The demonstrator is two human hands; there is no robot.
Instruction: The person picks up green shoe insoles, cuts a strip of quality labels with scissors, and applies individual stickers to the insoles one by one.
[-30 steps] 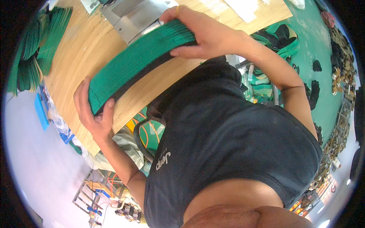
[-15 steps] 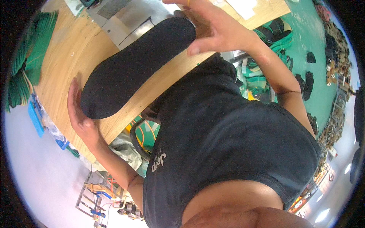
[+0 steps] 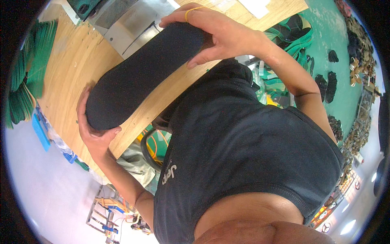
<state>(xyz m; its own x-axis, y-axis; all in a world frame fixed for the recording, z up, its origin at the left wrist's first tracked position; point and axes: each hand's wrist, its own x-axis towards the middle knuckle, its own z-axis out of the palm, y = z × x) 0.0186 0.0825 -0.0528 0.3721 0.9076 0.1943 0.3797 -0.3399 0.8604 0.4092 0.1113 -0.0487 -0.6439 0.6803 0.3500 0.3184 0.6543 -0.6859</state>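
Note:
A black insole (image 3: 136,77), long and rounded at both ends, lies slantwise over the wooden table between my hands. My left hand (image 3: 96,136) curls round its near left end, fingers along the outer edge and thumb against the near tip. Round the far right end, my right hand (image 3: 225,34) has its fingers over the far side and its thumb at the near side. A yellow band circles one of its fingers. The insole's underside is hidden, so I cannot tell if it is one piece or a stack.
Stacked green and black sheets (image 3: 42,61) stand at the table's (image 3: 65,53) left edge. Behind the insole is a shiny metal plate (image 3: 122,30). White paper (image 3: 256,7) lies at the far right. Green strips (image 3: 290,44) hang or lie below the table on the right.
Both hands have closed in on the insole's ends. The right hand has moved left and its fingers now wrap the far end; the left thumb has come round the near tip.

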